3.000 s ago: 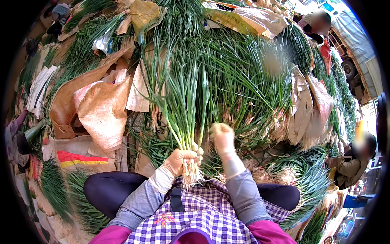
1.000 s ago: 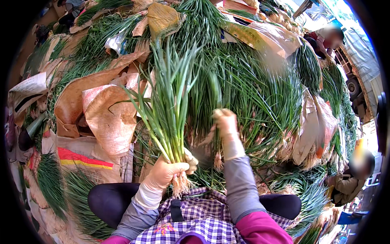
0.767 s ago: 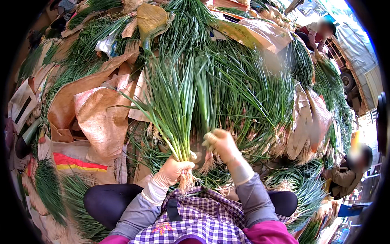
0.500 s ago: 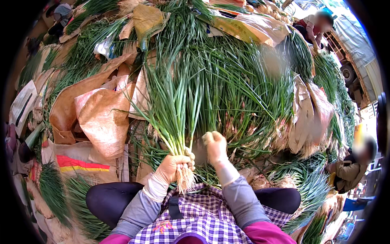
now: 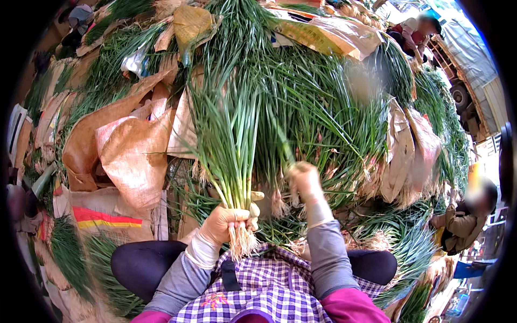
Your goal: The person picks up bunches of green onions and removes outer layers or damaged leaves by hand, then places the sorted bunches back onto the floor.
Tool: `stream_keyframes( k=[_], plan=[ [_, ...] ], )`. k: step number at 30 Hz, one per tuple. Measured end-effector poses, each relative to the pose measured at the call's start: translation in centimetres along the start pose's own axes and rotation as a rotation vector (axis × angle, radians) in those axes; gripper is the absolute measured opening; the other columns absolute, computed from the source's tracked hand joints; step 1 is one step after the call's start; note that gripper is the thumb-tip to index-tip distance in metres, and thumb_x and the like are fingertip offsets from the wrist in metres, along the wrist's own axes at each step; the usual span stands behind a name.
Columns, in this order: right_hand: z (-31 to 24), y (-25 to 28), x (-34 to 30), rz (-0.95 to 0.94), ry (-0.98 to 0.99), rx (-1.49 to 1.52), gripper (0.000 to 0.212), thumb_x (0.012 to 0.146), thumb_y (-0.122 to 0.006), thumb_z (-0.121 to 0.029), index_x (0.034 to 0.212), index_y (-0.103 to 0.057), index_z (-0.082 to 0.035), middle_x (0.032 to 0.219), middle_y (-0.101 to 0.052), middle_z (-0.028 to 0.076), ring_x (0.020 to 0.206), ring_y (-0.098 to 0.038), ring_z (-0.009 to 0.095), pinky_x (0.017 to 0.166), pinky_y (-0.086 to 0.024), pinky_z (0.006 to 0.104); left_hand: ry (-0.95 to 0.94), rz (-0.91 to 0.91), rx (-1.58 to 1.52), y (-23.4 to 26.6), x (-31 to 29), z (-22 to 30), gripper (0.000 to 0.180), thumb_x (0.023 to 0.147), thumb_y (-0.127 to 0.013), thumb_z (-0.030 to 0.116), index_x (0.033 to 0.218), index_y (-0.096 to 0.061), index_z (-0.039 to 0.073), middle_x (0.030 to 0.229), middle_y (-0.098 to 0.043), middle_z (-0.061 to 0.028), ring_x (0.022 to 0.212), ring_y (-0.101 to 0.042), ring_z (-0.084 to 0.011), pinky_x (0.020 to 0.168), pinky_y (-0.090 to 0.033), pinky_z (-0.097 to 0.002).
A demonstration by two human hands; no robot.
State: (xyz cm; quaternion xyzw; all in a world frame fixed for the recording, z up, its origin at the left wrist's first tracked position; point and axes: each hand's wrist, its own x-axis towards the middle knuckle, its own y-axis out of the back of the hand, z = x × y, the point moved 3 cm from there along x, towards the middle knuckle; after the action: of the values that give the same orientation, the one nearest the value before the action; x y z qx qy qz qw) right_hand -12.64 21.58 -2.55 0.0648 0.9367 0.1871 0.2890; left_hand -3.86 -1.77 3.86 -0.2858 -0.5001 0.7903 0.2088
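In my gloved left hand (image 5: 222,222) is a bunch of green onions (image 5: 232,167), gripped low on the white stems, with pale roots hanging below the fingers and leaves pointing away from me. My gloved right hand (image 5: 305,182), blurred by motion, is closed at the near edge of the large heap of green onions (image 5: 301,102). A smeared green onion stalk (image 5: 284,144) runs up out of its fist; the stalk's lower end is hidden by the hand. Several small bulbs with roots lie just left of and beyond that hand.
Brown woven sacks (image 5: 134,156) lie crumpled left of the heap, and a pale sack (image 5: 401,151) covers its right side. More green onions (image 5: 404,237) are piled by my right knee. Other people sit nearby, one person (image 5: 463,220) at the right. A truck (image 5: 463,89) stands beyond.
My right hand has moved right and slightly farther from me, and a blurred stalk now shows at its fist. The left hand still holds its bunch, with its fingers slightly shifted.
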Motion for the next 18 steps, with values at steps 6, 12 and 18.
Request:
stream_keyframes(
  k=[6, 12, 18],
  plan=[
    [-4.6, 3.9, -4.6, -0.322, 0.014, -0.004, 0.02, 0.086, -0.061, -0.019, 0.088, -0.062, 0.002, 0.074, -0.062, 0.009, 0.062, -0.055, 0.016, 0.063, -0.049, 0.0313, 0.055, 0.164, 0.1, 2.0, 0.3, -1.3, 0.029, 0.073, -0.061, -0.002, 0.101, -0.055, 0.002, 0.089, -0.061, -0.0107, 0.074, -0.06, -0.0194, 0.073, -0.051, -0.0362],
    [0.5, -2.6, -8.1, -0.415, 0.075, 0.154, 0.019, 0.084, -0.066, -0.015, 0.088, -0.062, 0.003, 0.076, -0.063, 0.008, 0.069, -0.059, 0.015, 0.067, -0.048, 0.0323, 0.165, 0.332, 0.13, 1.6, 1.8, -3.6, 0.021, 0.078, -0.058, -0.004, 0.099, -0.058, 0.001, 0.07, -0.06, -0.006, 0.055, -0.058, -0.0119, 0.054, -0.052, -0.0251],
    [0.9, -5.4, -7.9, -0.487, -0.126, 0.571, 0.015, 0.086, -0.062, -0.012, 0.085, -0.054, 0.001, 0.067, -0.058, 0.006, 0.056, -0.056, 0.013, 0.046, -0.044, 0.0255, 0.164, 0.347, 0.175, 4.4, 1.9, -4.5, 0.018, 0.081, -0.056, -0.001, 0.099, -0.057, 0.001, 0.075, -0.061, -0.0086, 0.063, -0.062, -0.0158, 0.057, -0.054, -0.0278]
  ],
)
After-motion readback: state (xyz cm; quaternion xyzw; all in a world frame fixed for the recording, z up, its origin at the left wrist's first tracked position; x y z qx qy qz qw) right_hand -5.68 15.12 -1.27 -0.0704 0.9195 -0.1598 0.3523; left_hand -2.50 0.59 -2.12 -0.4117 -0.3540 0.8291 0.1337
